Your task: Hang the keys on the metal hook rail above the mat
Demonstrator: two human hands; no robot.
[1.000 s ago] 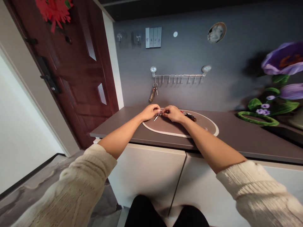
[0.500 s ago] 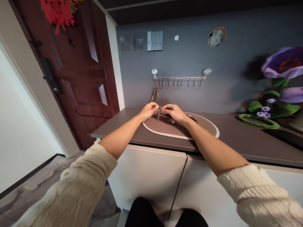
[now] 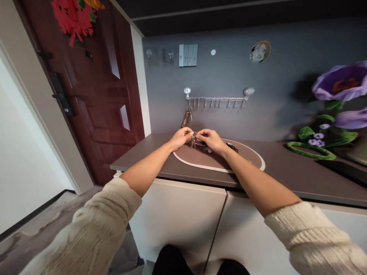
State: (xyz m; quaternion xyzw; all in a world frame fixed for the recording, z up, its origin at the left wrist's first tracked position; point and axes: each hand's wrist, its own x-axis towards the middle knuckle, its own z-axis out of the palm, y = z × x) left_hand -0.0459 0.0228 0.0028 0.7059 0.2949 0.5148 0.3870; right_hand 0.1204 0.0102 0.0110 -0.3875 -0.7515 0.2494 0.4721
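Note:
Between my two hands hangs a key ring with small metal keys [image 3: 193, 142], held above an oval mat [image 3: 197, 162]. The fingertips of my left hand [image 3: 182, 137] pinch the ring from the left. My right hand [image 3: 211, 139] is closed on its other side, thumb and forefinger together. Under and beside my right hand lie more keys and small items [image 3: 231, 146] on the mat, partly covered by the hand. Just behind my left hand, another key set with a brown strap [image 3: 185, 119] hangs from the leftmost hook of a clear hook rail [image 3: 218, 99].
The mat lies on a dark countertop [image 3: 137, 152] over white cabinet doors [image 3: 183, 206]. Purple artificial flowers [image 3: 338, 84] stand at the right. On the wall are a switch panel [image 3: 188, 55] and a round hole [image 3: 260, 52]. A dark red door [image 3: 100, 95] is at the left.
The view has tilted slightly upward. My fingers have shifted a little on the ring, and the keys now hang more plainly visible below it.

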